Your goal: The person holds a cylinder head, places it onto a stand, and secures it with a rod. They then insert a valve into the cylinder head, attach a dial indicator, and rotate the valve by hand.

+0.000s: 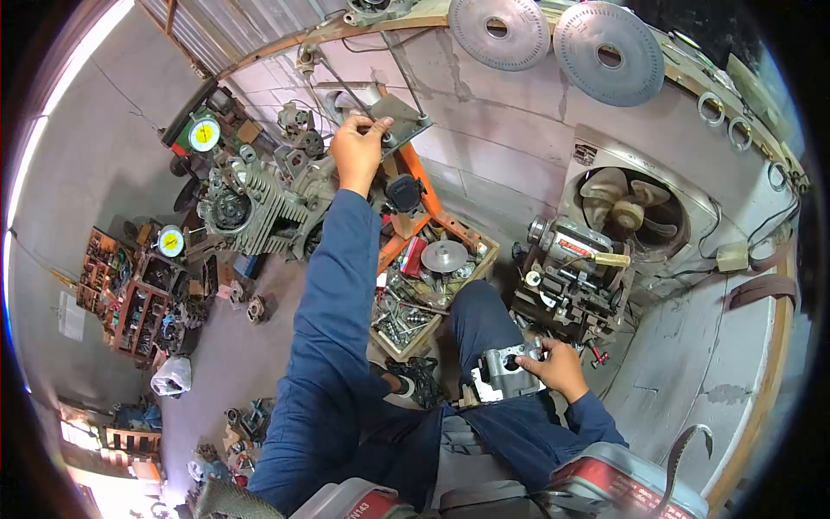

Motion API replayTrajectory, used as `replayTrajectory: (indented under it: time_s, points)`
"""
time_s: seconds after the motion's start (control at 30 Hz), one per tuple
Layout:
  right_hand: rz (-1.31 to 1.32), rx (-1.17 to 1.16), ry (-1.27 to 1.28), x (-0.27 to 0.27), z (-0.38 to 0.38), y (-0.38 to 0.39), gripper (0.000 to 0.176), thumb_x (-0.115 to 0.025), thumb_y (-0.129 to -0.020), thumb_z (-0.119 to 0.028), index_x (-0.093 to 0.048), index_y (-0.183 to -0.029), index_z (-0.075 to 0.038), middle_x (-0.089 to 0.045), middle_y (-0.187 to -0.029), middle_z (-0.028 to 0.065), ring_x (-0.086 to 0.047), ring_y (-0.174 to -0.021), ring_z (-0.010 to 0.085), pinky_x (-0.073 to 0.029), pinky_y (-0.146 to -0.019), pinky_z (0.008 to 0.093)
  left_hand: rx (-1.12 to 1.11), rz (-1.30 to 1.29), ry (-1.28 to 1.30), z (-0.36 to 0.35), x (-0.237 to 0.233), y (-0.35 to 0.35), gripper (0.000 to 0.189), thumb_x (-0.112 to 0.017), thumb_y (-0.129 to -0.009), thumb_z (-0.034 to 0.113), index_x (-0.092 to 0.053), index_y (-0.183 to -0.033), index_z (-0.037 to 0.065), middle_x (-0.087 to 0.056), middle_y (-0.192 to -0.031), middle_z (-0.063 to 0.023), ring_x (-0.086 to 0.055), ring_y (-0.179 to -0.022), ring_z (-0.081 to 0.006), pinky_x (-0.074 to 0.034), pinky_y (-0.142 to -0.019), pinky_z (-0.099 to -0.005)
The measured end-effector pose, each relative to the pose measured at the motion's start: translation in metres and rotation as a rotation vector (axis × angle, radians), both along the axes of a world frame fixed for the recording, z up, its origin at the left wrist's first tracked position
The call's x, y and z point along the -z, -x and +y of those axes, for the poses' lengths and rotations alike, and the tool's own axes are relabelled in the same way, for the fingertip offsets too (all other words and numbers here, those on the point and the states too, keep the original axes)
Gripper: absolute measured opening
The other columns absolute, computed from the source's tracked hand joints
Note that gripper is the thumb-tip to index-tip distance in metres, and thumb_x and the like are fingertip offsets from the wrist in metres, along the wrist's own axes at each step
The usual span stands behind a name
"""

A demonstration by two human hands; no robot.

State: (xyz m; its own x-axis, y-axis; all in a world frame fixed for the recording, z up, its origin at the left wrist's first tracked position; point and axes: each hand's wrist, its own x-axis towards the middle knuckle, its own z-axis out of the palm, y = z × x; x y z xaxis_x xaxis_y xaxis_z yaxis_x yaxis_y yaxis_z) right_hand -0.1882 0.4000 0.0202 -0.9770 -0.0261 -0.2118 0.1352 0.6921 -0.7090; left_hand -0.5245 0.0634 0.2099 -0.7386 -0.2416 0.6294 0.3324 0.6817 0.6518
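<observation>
My right fingers (538,368) pinch the casting (498,377) on my thigh (478,318), likely so the leg bears its weight. Left fingers (378,127) at plate (398,108); cannot tell if gripping.

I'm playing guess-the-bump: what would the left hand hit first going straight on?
The left hand would probably meet the flat grey metal plate first; whether they already touch is hard to tell.
</observation>
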Motion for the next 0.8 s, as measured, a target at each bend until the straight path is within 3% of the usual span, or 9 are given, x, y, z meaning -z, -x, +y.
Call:
replayTrajectory:
  time_s: [0.1,0.2,0.37,0.47,0.57,0.7,0.8]
  points:
    - [-0.033,0.008,-0.016,0.0,-0.001,0.001,0.065,-0.084,-0.073,-0.061,-0.075,-0.094,-0.001,-0.069,-0.067,0.0189,-0.071,-0.069,0.0382,-0.055,-0.069,0.0452,-0.029,0.015,0.002,-0.005,-0.001,0.004,0.033,-0.088,-0.082,0.024,-0.069,-0.086,-0.002,-0.07,-0.071,-0.0083,-0.063,-0.06,-0.0141,-0.051,-0.058,-0.0317]
    - [-0.053,0.019,-0.006,0.0,-0.001,0.001,0.069,-0.084,-0.072,-0.062,-0.075,-0.098,0.001,-0.071,-0.072,0.0198,-0.073,-0.074,0.038,-0.056,-0.073,0.0446,0.124,-0.105,-0.309,-0.008,0.003,0.014,0.032,-0.088,-0.084,0.023,-0.068,-0.088,-0.002,-0.07,-0.072,-0.0076,-0.065,-0.059,-0.0123,-0.052,-0.054,-0.0283]
    - [-0.08,0.018,-0.01,-0.001,-0.002,0.002,0.071,-0.085,-0.071,-0.062,-0.076,-0.1,0.002,-0.073,-0.077,0.0204,-0.073,-0.076,0.0374,-0.056,-0.073,0.0439,0.188,-0.093,-0.303,-0.022,0.019,0.032,0.031,-0.087,-0.086,0.021,-0.068,-0.089,-0.003,-0.07,-0.073,-0.0073,-0.064,-0.058,-0.0103,-0.052,-0.052,-0.0266]
    - [-0.034,0.031,-0.009,-0.001,-0.002,0.0,0.069,-0.085,-0.071,-0.061,-0.076,-0.098,0.002,-0.073,-0.077,0.0199,-0.073,-0.075,0.037,-0.056,-0.073,0.0434,0.16,-0.166,-0.234,-0.016,0.003,0.016,0.03,-0.087,-0.085,0.02,-0.069,-0.089,-0.003,-0.071,-0.074,-0.0069,-0.065,-0.062,-0.0108,-0.053,-0.056,-0.0279]
    - [-0.028,0.044,0.01,-0.004,-0.003,-0.001,0.067,-0.085,-0.072,-0.061,-0.076,-0.096,0.001,-0.073,-0.075,0.0192,-0.073,-0.073,0.0365,-0.056,-0.071,0.0437,0.128,-0.085,0.026,-0.021,0.005,0.02,0.023,-0.084,-0.086,0.015,-0.07,-0.09,-0.004,-0.072,-0.076,-0.0057,-0.068,-0.069,-0.0123,-0.054,-0.063,-0.0284]
    - [0.008,0.039,-0.024,0.001,-0.004,-0.002,0.065,-0.085,-0.073,-0.061,-0.077,-0.095,-0.001,-0.072,-0.074,0.0193,-0.072,-0.072,0.0371,-0.055,-0.07,0.0444,0.416,-0.13,-0.122,-0.015,0.003,0.014,0.007,-0.069,-0.096,0.002,-0.069,-0.097,-0.005,-0.075,-0.091,-0.009,-0.073,-0.083,-0.0159,-0.056,-0.076,-0.029]
    - [-0.018,0.042,-0.005,-0.005,-0.004,-0.003,0.064,-0.084,-0.073,-0.06,-0.077,-0.095,0.0,-0.072,-0.074,0.0207,-0.072,-0.073,0.0387,-0.056,-0.072,0.0451,0.431,-0.153,-0.184,-0.013,0.005,0.01,0.007,-0.066,-0.098,0.0,-0.069,-0.099,-0.005,-0.074,-0.094,-0.0096,-0.074,-0.087,-0.0168,-0.057,-0.077,-0.029]
